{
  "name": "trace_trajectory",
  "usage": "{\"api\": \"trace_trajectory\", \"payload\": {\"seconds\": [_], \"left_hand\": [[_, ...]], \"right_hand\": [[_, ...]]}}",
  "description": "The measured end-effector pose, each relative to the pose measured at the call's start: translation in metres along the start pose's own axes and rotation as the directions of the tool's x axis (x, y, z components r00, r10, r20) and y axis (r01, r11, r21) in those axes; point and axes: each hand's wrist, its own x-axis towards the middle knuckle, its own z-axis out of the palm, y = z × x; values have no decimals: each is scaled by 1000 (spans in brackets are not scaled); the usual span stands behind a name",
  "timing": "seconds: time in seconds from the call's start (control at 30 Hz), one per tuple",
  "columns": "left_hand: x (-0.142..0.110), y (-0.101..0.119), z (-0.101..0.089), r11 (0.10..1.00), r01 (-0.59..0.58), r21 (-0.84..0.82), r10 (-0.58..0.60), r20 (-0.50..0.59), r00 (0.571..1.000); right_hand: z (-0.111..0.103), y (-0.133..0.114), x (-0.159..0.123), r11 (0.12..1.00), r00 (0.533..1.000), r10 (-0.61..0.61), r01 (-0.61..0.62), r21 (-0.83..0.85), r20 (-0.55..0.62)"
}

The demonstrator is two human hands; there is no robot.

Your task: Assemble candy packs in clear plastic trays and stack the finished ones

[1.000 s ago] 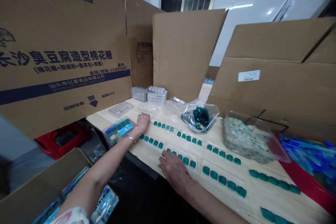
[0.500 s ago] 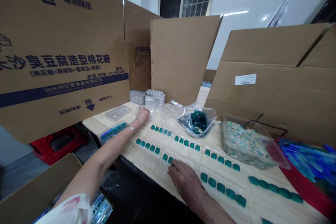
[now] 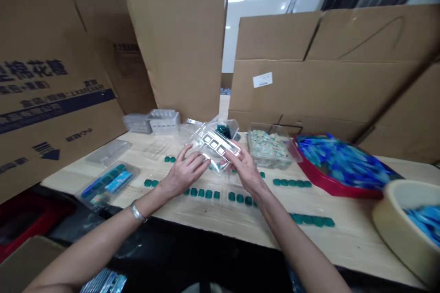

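The fingers of the right hand were closed on the near right edge of a clear tray, which was tilted above the bench. The left hand lay at the tray's eight o'clock, its fingers partly bent at the near left edge; whether they gripped it could not be told. A silver bracelet circled the left wrist.

Clock positions below are taken from the tray. Rows of green pieces lay on the bench, chiefly between four and eight o'clock. Just behind the tray, at twelve, sat a bag of dark green pieces, partly hidden. A clear tub of pale pieces stood at three, with a red basin of blue pieces beyond it. A cream bucket, also holding blue pieces, stood at four.

A filled pack with a blue label lay between eight and nine, a flat clear lid at nine, and stacked containers at ten. Cardboard stood upright behind the bench.
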Motion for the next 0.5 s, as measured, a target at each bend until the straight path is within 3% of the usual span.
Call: {"api": "trace_trajectory", "payload": {"seconds": [0.07,0.1,0.13,0.17,0.2,0.23,0.27,0.3,0.33,0.4,0.5], "left_hand": [[9,8,10,979,121,-163,-140,-114,983],[13,10,14,933,221,-283,-275,-169,946],[18,12,18,839,326,-435,-437,-181,881],[24,13,21,681,412,-605,-587,-116,801],[30,15,23,461,470,-753,-682,39,731],[36,16,25,202,508,-837,-685,250,685],[42,18,27,-49,540,-840,-595,459,659],[48,20,30,-252,572,-781,-453,617,643],[54,24,34,-391,597,-701,-315,711,629],[64,32,43,-537,601,-592,-183,777,602],[77,46,59,-643,545,-538,-164,792,588]], "right_hand": [[-18,-4,-7,999,999,-34,35,28,-36],[-29,-6,-11,999,998,-45,46,29,-44],[-40,-9,-16,999,998,-45,46,22,-42],[-49,-12,-22,999,999,-36,36,9,-28],[-58,-14,-27,1000,1000,-16,16,-7,-2],[-66,-16,-33,1000,999,13,-12,-25,31],[-73,-17,-39,998,997,46,-43,-46,61],[-79,-18,-43,995,993,78,-72,-75,85],[-87,-19,-45,990,991,98,-88,-111,85],[-107,-21,-45,974,998,65,-64,-216,-6],[-152,-30,-28,879,959,-165,36,-476,-232]]}}
